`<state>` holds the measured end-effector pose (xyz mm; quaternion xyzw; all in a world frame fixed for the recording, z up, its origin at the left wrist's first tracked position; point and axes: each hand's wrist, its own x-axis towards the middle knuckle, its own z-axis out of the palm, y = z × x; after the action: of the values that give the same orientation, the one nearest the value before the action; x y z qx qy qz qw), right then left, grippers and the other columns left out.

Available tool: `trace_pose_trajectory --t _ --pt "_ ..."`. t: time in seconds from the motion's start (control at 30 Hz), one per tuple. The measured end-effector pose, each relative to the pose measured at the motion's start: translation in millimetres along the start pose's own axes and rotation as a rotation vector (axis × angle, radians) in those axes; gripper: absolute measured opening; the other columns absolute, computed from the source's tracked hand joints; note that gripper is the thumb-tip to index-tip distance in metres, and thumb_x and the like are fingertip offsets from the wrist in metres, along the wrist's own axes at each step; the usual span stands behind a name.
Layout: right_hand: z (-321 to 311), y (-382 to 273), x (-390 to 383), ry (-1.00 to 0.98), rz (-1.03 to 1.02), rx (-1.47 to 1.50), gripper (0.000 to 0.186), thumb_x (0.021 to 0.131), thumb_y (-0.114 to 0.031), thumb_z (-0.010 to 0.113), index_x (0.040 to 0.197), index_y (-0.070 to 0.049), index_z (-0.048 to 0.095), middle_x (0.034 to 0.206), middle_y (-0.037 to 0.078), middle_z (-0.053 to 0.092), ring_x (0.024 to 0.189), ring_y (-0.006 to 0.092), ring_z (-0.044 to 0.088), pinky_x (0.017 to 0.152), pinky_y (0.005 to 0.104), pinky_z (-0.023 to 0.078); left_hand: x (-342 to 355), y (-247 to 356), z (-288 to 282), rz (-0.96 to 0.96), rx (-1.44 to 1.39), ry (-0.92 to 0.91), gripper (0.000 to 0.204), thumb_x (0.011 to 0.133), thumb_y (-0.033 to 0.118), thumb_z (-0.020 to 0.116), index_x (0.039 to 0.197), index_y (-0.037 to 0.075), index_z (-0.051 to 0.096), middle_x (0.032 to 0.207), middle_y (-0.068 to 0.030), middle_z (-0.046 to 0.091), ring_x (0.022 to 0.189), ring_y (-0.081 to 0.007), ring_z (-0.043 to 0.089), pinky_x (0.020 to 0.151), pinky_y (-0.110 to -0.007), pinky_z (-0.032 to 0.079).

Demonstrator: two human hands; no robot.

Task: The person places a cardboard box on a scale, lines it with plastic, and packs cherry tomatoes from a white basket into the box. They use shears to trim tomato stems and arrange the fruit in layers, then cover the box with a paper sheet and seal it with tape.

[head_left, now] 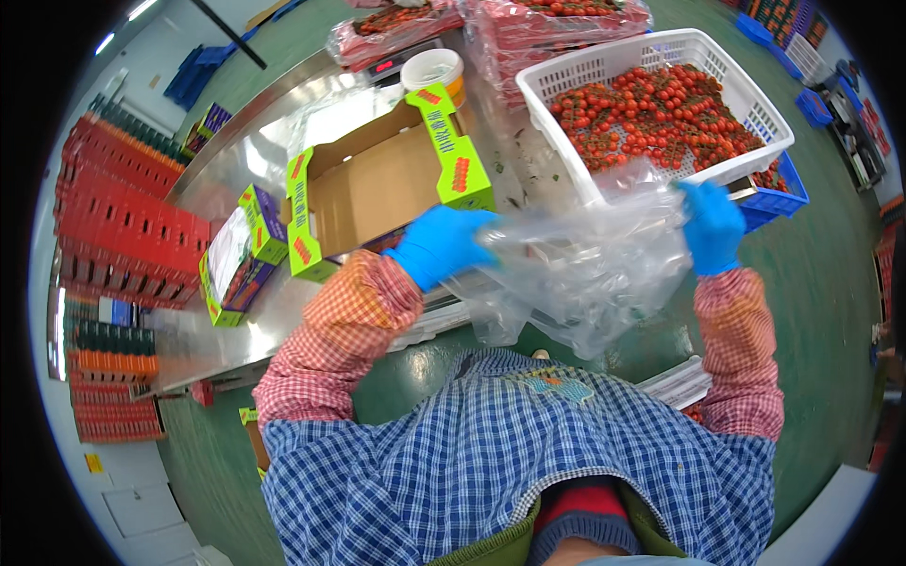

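Filling the space below both sets of fingers, a blue checked smock (472,462) is lying nearest the camera, its pink checked sleeves (340,325) reaching up to the wrists. Left of and beyond the left fingers, a steel table (184,347) is running away into the room. Red crates (127,212) are standing in tall stacks, well left of those fingers. Just beyond the right fingers, a white crate (651,55) is sitting slightly tilted in view, and a blue crate (781,203) is showing below its near right corner. An open box (453,141) with green edges is resting on the table, just beyond the left fingers. Between the two sets of fingers, a clear bag (604,269) is hanging crumpled, partly blurred. Left of the left fingers, a smaller box (250,247) in green and purple is lying near the open one. Farther beyond the left fingers, a white tub (432,68) is standing beside the open box's far corner. Gloved in blue, the left hand (439,247) is pinching the bag's left side, fingers together; the right hand (710,226) is clamping its upper right edge. Red tomatoes (679,108), still on their stems, are heaping inside the white crate, beyond the right fingers.
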<state>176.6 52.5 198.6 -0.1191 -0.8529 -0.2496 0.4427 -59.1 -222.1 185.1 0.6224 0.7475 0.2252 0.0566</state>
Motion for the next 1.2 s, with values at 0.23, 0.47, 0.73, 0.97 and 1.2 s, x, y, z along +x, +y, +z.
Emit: trace_pose_trajectory --t 0.23,0.47,0.73,0.97,1.2 --pt "-2 23 46 0.143 0.060 0.077 0.045 0.076 -0.001 0.056 0.114 -0.024 0.058 0.072 0.004 0.055 0.043 0.0192 0.046 0.040 0.0296 0.038 -34 -193 -66 -0.621 0.670 0.701 0.019 0.075 0.019 0.053 0.088 0.013 0.066 0.082 -0.0169 0.062 0.076 -0.0326 0.060 0.065 -0.040 0.048" --pt "11 97 40 -0.175 0.522 0.230 0.039 0.082 -0.012 0.058 0.119 -0.024 0.055 0.088 0.002 0.063 0.056 0.0139 0.056 0.052 0.0264 0.046 -138 -332 -80 -0.799 -0.240 1.026 0.018 0.079 0.021 0.055 0.088 0.007 0.061 0.078 -0.0108 0.063 0.065 -0.0237 0.057 0.061 -0.034 0.047" --pt "4 139 -20 -0.081 0.462 0.222 0.020 0.083 -0.011 0.051 0.097 -0.001 0.063 0.067 0.006 0.058 0.060 0.0114 0.052 0.055 0.0263 0.043 -117 -241 -139 -0.517 -0.790 0.943 0.023 0.086 0.022 0.051 0.094 0.003 0.061 0.086 -0.0048 0.061 0.068 -0.0137 0.054 0.062 -0.022 0.044" --pt "1 94 -95 -0.410 0.434 -0.026 0.030 0.079 -0.008 0.054 0.108 -0.002 0.055 0.096 0.016 0.057 0.083 0.0299 0.056 0.073 0.0375 0.046 -106 -174 -155 -0.276 -0.215 0.547 0.027 0.081 0.009 0.054 0.105 0.000 0.060 0.094 -0.0071 0.064 0.082 -0.0127 0.059 0.072 -0.024 0.048" --pt "16 -147 4 -1.112 -0.167 1.139 0.047 0.085 -0.016 0.049 0.132 -0.011 0.039 0.123 0.021 0.046 0.112 0.0327 0.046 0.096 0.0396 0.037 -28 -39 -137 -0.206 0.442 0.850 0.048 0.077 0.015 0.062 0.122 0.008 0.049 0.120 -0.0106 0.050 0.097 -0.0198 0.052 0.086 -0.031 0.042"
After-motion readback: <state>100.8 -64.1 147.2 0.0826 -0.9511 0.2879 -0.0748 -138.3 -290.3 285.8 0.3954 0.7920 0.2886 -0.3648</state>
